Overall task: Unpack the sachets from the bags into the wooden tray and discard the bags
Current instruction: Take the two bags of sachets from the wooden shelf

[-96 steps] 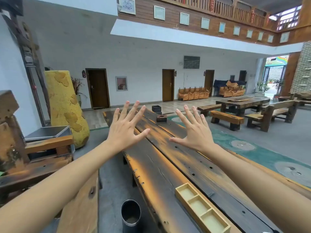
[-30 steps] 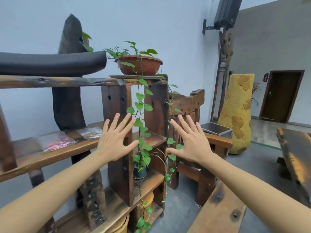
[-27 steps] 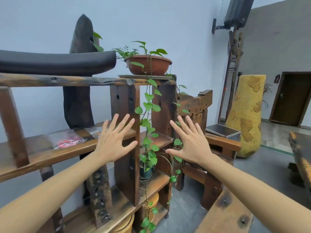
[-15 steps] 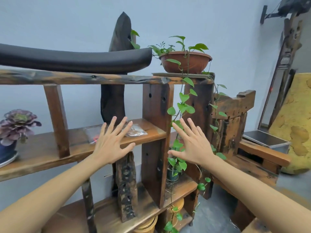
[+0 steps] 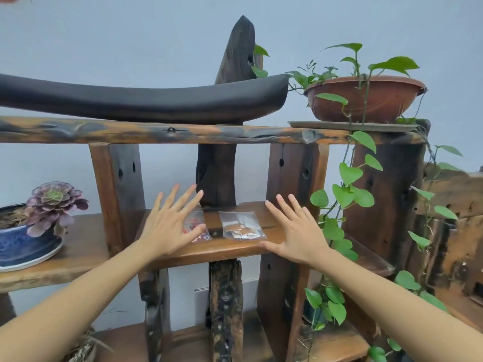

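Both hands are spread flat with straight fingers and hold nothing. The left hand (image 5: pixel 167 226) hovers in front of the left bag (image 5: pixel 196 227), covering part of it (whether it touches the plastic I cannot tell), and the right hand (image 5: pixel 295 231) sits just beside the right bag (image 5: pixel 241 226), its thumb near the shelf (image 5: pixel 224 248) edge.

Half a second ago the two bags lay further off to the side, behind the left hand's fingertips; now the view has swung so that they sit between the hands, side by side on the middle shelf, the left one showing red sachets and the right one brown and white ones. Three seconds ago the person faced the long worktop with the wooden tray, which is no longer in view. So the fetching step seems about to begin: nothing is unpacked yet, and the bags must still be carried to the tray.

A purple succulent (image 5: pixel 53 202) stands further left on the shelf.
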Available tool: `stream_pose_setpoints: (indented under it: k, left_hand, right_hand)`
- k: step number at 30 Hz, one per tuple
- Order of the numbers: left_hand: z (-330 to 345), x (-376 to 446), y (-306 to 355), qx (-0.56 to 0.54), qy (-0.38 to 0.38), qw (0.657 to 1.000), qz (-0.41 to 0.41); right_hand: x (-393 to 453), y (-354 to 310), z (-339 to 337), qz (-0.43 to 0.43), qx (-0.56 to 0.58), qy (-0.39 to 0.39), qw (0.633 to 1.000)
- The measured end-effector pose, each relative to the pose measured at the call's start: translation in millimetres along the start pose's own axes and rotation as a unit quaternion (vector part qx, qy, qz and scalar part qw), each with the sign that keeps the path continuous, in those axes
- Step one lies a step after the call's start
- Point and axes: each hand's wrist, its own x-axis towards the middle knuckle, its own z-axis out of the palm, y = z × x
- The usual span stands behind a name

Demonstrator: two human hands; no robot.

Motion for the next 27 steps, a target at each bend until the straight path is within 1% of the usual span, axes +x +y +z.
stream_pose_setpoints:
  k: [6, 9, 13, 15, 18, 20, 25, 27]
  left_hand:
    - [22, 27, -22, 0.065, -0.035, 0.997, -0.005]
    - [31, 37, -34, 0.084, -0.064, 0.994, -0.020]
    - [39, 50, -51, 0.109, -0.110, 0.988, -0.024]
    - [41, 59, -57, 0.123, -0.125, 0.984, -0.030]
    - [46, 74, -66, 0.131, -0.150, 0.979, -0.039]
    - [51, 85, -69, 0.115, -0.179, 0.975, -0.059]
    - [74, 107, -78, -0.028, -0.258, 0.959, -0.113]
    - [87, 113, -82, -0.062, -0.283, 0.949, -0.121]
  right_hand:
    - [66, 14, 27, -0.031, 0.020, -0.044, 0.998]
    - [94, 17, 39, -0.059, 0.024, -0.069, 0.996]
    - [129, 12, 48, -0.079, 0.031, -0.121, 0.989]
    - [144, 6, 47, -0.074, 0.075, -0.164, 0.981]
    - [162, -4, 44, -0.054, 0.186, -0.245, 0.950]
    - [174, -6, 50, -0.043, 0.219, -0.280, 0.934]
    - [206, -7, 82, -0.024, 0.202, -0.323, 0.924]
    - [214, -8, 95, -0.017, 0.192, -0.330, 0.924]
